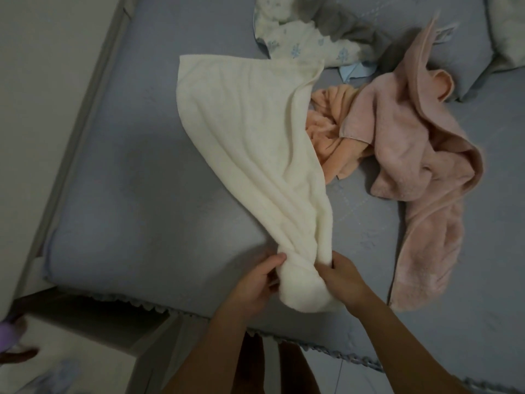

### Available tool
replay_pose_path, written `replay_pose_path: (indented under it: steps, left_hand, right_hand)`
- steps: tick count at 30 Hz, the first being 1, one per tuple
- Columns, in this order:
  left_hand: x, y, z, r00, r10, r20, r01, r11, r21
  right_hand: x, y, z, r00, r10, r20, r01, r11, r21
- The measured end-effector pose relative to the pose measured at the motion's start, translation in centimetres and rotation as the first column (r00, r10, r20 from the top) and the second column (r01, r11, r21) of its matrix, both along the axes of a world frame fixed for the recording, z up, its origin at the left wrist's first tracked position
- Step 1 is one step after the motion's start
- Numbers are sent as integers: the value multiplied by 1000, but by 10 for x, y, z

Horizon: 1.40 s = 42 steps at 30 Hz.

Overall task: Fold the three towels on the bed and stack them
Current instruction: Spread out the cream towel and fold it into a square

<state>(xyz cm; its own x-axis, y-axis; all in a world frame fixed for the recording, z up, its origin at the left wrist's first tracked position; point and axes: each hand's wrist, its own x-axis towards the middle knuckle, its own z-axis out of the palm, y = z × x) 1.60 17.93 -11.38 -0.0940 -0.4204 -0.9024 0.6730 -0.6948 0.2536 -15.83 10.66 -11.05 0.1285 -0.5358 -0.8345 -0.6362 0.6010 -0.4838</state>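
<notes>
Cream terry cloth is what I have in both hands: the cream towel (244, 143) is bunched at its near end, and my left hand (255, 282) and right hand (341, 277) sit on either side of that gathered neck, fingers curled round it, thumbs pressed into the fabric. From the grip the cloth fans out away from me and to the left, widening to a flat far edge that lies on the grey-blue bed (127, 180). A short tail of it hangs below my hands toward the bed's near edge. Beyond the grip and to its right lies the orange towel (332, 132), crumpled, partly under the cream one. Further right, the pink towel (412, 155) sprawls unfolded, overlapping the orange one, one end trailing back level with my right hand.
</notes>
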Motion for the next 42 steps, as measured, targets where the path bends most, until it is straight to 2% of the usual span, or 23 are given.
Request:
replay_pose_path:
  steps: [3, 5, 6, 8, 10, 13, 15, 16, 18, 20, 21, 24, 28, 30, 32, 33, 35, 37, 39, 42]
  left_hand:
    - [30, 16, 14, 980, 172, 103, -164, 984, -74]
    - [52, 41, 19, 920, 275, 280, -247, 960, -134]
    - [63, 60, 19, 873, 281, 398, -237, 959, -158]
    - [76, 100, 21, 768, 207, 606, -116, 976, -185]
    - [79, 140, 17, 708, 94, 700, 2, 991, -135]
    - [75, 171, 8, 721, -163, 674, 151, 986, 77]
    - [73, 170, 2, 688, -368, 626, 339, 925, 170]
    - [74, 159, 2, 678, -406, 612, 366, 909, 197]
    - [82, 127, -2, 657, -364, 660, 259, 931, 256]
    - [95, 83, -7, 573, -290, 766, 162, 957, 241]
    - [100, 61, -10, 558, -250, 791, 144, 968, 204]
    - [109, 5, -18, 662, -200, 723, 166, 979, 119]
    - [111, -20, -9, 868, -218, 447, 227, 973, 34]
    - [118, -12, -10, 898, -76, 434, 84, 996, 0]
    - [131, 10, -11, 849, 150, 507, -180, 984, 10]
    - [139, 25, -10, 785, 198, 587, -274, 961, 43]
    - [156, 61, -8, 683, 189, 705, -370, 922, 112]
    - [174, 90, -8, 696, 157, 701, -339, 932, 127]
    - [192, 97, -8, 735, 39, 677, -214, 961, 176]
    - [229, 63, -11, 740, -109, 664, -21, 983, 184]
  right_hand:
    - [6, -4, 2, 1000, -13, -15, 12, 998, -69]
    - [5, -7, -1, 994, -67, -89, 57, 992, -117]
    - [3, -8, -3, 990, -71, -124, 55, 990, -128]
    - [-2, -4, -9, 980, -7, -197, -19, 992, -127]
    - [-4, 4, -15, 963, 79, -257, -109, 988, -105]
    - [-2, 19, -21, 950, 135, -283, -162, 984, -73]
    - [3, 23, -22, 958, 95, -271, -119, 990, -74]
    - [6, 21, -22, 962, 60, -265, -84, 993, -78]
    - [12, 11, -22, 962, 10, -272, -38, 995, -96]
    - [17, -4, -23, 964, -14, -264, -28, 988, -154]
    - [20, -13, -24, 967, -33, -251, -15, 982, -188]
    - [30, -36, -30, 973, -68, -220, 9, 966, -259]
    - [35, -50, -35, 962, -15, -273, -68, 954, -293]
    - [30, -50, -36, 948, -40, -315, -65, 947, -316]
    - [22, -48, -36, 924, -46, -380, -93, 936, -339]
    - [19, -47, -35, 915, -40, -401, -106, 936, -337]
    - [17, -44, -35, 909, -19, -416, -122, 943, -310]
    - [23, -42, -36, 916, -11, -401, -111, 953, -281]
    - [36, -44, -34, 927, -41, -374, -67, 960, -273]
    - [57, -53, -33, 935, -101, -340, 6, 963, -270]
